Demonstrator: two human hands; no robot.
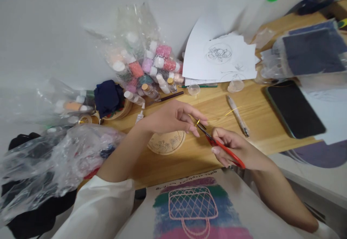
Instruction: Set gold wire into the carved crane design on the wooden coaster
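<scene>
My left hand (180,118) is held above the table with its fingertips pinched round a thin gold strand (198,122); whether it is wire or thread is hard to make out. From the right, my right hand (230,145) grips red-handled scissors (230,152). Their narrow dark blades reach up to the strand, close to my left fingertips. Below my left hand lies a round wooden-coloured disc (168,143) with a dark leafy line pattern, partly covered by the hand. Another short gold strand (232,111) shows near a white pen (237,116).
Clear bags of small coloured bottles (137,69) stand against the wall. Printed paper sheets (219,60), a small clear cup (193,89) and a dark-handled tool (172,96) lie at the back. A phone (295,109) is at right, crumpled plastic bags (73,156) at left.
</scene>
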